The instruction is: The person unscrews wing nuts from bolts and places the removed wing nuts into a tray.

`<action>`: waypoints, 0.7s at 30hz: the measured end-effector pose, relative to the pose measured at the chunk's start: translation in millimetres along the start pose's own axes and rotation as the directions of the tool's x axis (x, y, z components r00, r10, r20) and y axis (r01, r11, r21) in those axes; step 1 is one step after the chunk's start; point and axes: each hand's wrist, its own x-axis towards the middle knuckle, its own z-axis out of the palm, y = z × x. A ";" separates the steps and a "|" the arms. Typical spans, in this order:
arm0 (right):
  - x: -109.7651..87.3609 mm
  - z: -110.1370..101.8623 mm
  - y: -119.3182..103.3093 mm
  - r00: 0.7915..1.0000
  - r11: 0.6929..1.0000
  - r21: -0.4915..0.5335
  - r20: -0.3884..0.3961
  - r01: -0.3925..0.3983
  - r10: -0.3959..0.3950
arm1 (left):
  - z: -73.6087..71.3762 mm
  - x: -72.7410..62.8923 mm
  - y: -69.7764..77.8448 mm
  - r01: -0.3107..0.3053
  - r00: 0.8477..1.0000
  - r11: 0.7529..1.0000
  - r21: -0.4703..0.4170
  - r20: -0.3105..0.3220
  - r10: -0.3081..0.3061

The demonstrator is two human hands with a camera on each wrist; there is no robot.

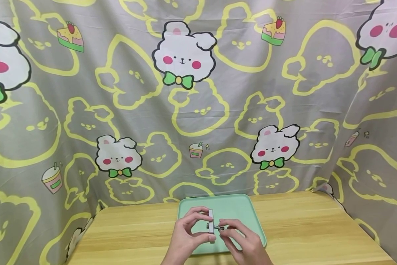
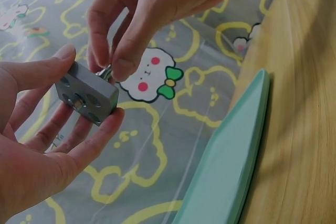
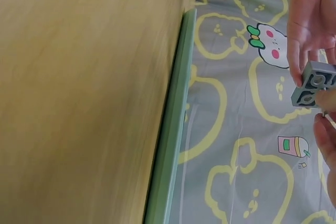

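My left hand grips a small grey rectangular block by its opposite edges, holding it upright above the tray. In the left wrist view, the block has several round holes in its face, and a metal end shows in the middle one. A dark metal bolt-like piece runs through the block and sticks out on its right side. My right hand pinches the outer end of this piece between thumb and fingers, partly covering it. Recessed rings mark the block's other face in the right wrist view.
Beneath both hands, a mint-green tray with a raised rim lies on the wood-grain table. A grey curtain with cartoon prints hangs behind the table and along both sides.
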 end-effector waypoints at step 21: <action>15.5 -21.1 -7.3 0.303 0.073 0.451 0.465 -0.890 0.832 | 4.1 0.0 0.6 -0.007 1.000 0.998 0.058 -0.002 0.007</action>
